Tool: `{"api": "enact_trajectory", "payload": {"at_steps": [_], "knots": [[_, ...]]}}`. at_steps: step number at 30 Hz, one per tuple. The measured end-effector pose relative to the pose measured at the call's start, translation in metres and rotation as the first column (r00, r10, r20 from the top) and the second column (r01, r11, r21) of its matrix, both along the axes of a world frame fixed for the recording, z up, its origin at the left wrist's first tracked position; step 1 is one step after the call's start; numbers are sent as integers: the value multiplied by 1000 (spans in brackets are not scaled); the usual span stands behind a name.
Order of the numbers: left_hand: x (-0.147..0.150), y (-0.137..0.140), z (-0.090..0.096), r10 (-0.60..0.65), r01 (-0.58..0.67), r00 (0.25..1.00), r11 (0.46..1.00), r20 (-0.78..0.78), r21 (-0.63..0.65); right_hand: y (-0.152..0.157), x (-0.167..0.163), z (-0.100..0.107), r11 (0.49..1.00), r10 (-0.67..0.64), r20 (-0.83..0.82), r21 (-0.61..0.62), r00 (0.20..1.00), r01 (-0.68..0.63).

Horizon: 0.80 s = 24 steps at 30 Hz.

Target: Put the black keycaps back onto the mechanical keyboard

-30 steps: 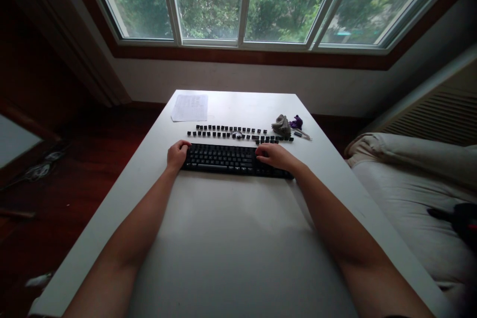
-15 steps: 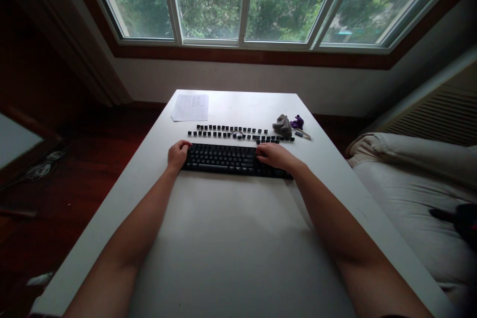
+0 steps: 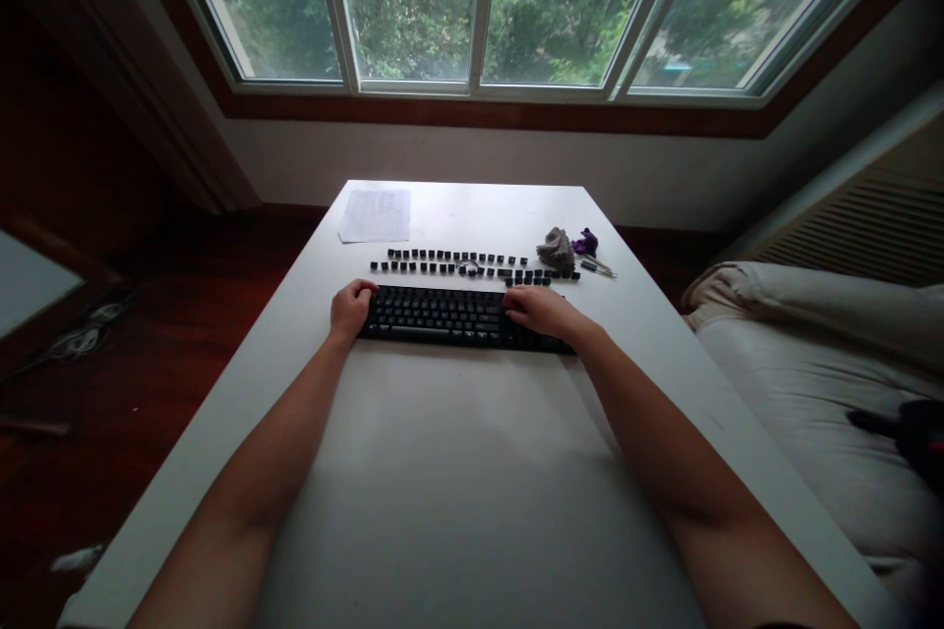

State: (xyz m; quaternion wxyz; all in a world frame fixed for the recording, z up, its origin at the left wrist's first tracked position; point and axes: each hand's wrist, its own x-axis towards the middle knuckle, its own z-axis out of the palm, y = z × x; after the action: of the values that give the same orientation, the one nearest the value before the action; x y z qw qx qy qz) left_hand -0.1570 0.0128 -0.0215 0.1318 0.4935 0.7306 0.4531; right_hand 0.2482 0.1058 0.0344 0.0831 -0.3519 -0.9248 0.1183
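Observation:
A black keyboard (image 3: 435,314) lies across the white table. My left hand (image 3: 349,309) is closed on its left end, thumb and fingers at the upper corner. Over the right part of the keyboard is my right hand (image 3: 542,308), fingers curled and pressed together at the keys. What those fingertips hold, if anything, is hidden, and the hand covers many keys there. Loose black keycaps (image 3: 422,267) stand in rows just behind the keyboard. A small light ring-shaped thing (image 3: 470,265) lies among them, too small to make out.
Right of the keycaps lie a crumpled grey cloth (image 3: 556,249), a purple cloth (image 3: 587,242) and thin pen-like tools (image 3: 598,266). Paper sheets (image 3: 375,215) rest at the table's far left. Beside the table's right edge is a light-covered couch or bed (image 3: 796,393).
Both hands keep almost the same place on the keyboard. The whole view has shifted very slightly; nothing is visibly taken or put down.

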Motion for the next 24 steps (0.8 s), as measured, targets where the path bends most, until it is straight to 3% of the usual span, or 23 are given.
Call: {"api": "enact_trajectory", "payload": {"at_steps": [5, 8, 11, 12, 18, 20, 21, 24], "knots": [[1, 0, 1, -7, 6, 1000, 1000, -7, -10, -2, 2, 6, 996, -78, -239, -57, 968, 66], [1, -1, 1, -4, 3, 1000, 1000, -12, -23, -8, -5, 8, 970, -139, -475, -244, 869, 21], [2, -2, 1, -5, 4, 1000, 1000, -14, -16, -16, -22, 0, 858, -256, -684, -487, 683, -166], [2, -2, 1, -4, 4, 1000, 1000, -15, -14, -19, -29, -5, 810, -290, -699, -543, 654, -221], [3, -2, 2, 1, -1, 1000, 1000, -9, -2, -23, -52, -28, 665, -422, -646, -697, 636, -267], [2, -2, 3, 4, -4, 1000, 1000, -7, -7, -18, -48, -26, 675, -408, -651, -687, 640, -269], [2, -2, 3, 3, -3, 1000, 1000, -7, -11, -14, -44, -23, 707, -391, -655, -664, 647, -245], [1, -2, 4, -5, 5, 1000, 1000, -7, -11, 3, -30, -14, 874, -328, -639, -485, 696, -34]]}}
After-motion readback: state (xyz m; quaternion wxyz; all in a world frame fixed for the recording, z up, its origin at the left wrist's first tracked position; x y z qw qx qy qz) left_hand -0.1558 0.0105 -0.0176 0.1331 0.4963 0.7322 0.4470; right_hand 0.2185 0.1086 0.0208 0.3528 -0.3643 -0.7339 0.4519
